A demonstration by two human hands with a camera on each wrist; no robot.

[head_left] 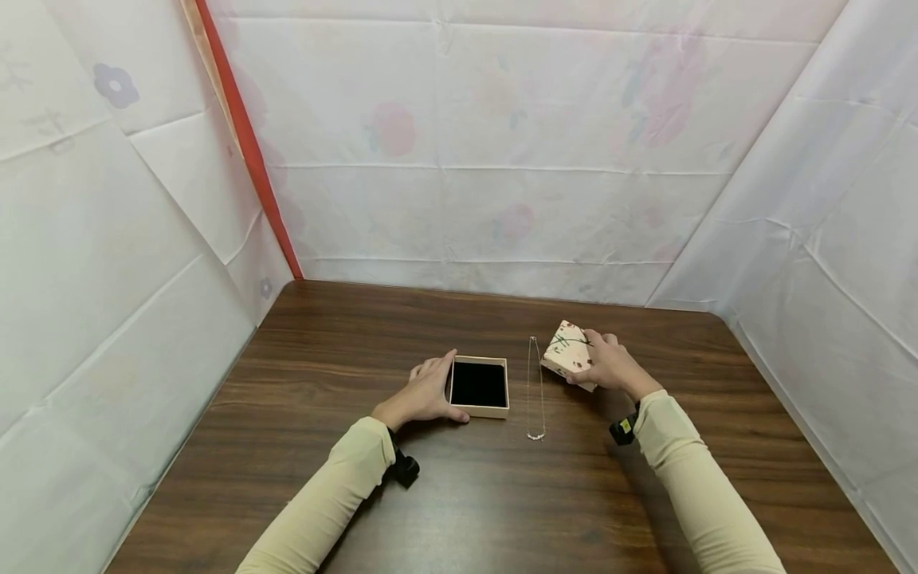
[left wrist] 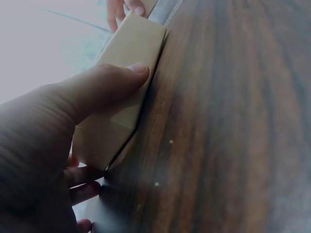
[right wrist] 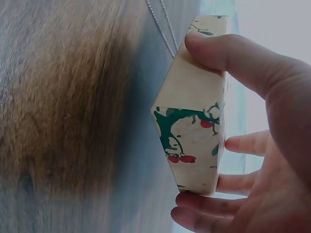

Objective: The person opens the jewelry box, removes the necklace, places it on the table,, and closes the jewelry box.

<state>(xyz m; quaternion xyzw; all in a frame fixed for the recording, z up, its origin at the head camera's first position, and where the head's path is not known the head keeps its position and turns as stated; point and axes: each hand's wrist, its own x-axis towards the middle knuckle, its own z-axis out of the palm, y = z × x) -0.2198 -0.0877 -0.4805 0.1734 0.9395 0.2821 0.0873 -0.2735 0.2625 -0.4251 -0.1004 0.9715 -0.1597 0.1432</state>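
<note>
A small cream box base [head_left: 488,412] with a black lining [head_left: 478,384] sits on the table, its open side up. My left hand [head_left: 428,389] grips it, thumb on the near wall and index finger at the far left corner. In the left wrist view the thumb presses flat along the box's side. My right hand [head_left: 608,365] holds the cream box lid [head_left: 568,348], printed with red flowers and green stems. The lid is turned at an angle, its patterned top upward. Between the two lies a thin chain necklace [head_left: 529,391], stretched lengthwise with its small pendant [head_left: 535,437] toward me.
The dark wood-grain table [head_left: 488,510] runs back to a white printed cloth [head_left: 459,215], and similar cloth hangs on both sides. A red strip [head_left: 251,151] slants down the back left corner. Wrist cameras [head_left: 405,469] are strapped under both sleeves.
</note>
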